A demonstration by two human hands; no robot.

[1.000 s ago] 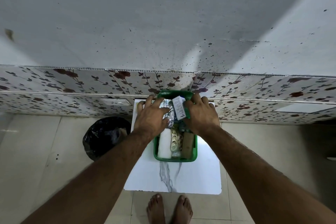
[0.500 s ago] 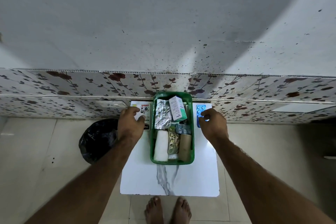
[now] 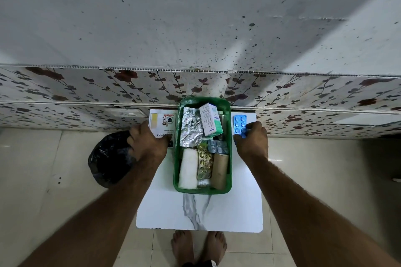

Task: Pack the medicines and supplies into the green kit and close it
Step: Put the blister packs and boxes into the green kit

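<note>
The green kit [image 3: 203,189] stands open on a small white marble-look table [image 3: 199,212]. Inside lie a silver foil strip [image 3: 190,128], a white-and-teal medicine box [image 3: 210,119], a grey blister pack [image 3: 217,146], a gold strip [image 3: 204,163], a white gauze roll [image 3: 188,169] and a tan bandage roll [image 3: 220,170]. My left hand [image 3: 147,144] grips the near end of a white plaster box [image 3: 162,120] left of the kit. My right hand [image 3: 251,140] pinches the near end of a blue blister pack [image 3: 239,123] right of the kit.
A black bin bag [image 3: 108,158] sits on the floor left of the table. A floral-patterned wall panel [image 3: 86,89] runs just behind the table. My bare feet [image 3: 198,247] stand at the table's near edge. Pale tiles cover the floor.
Both hands left the kit's middle and moved outward. The left hand now holds the plaster box on the left; the right hand holds the blue blister pack on the right.
</note>
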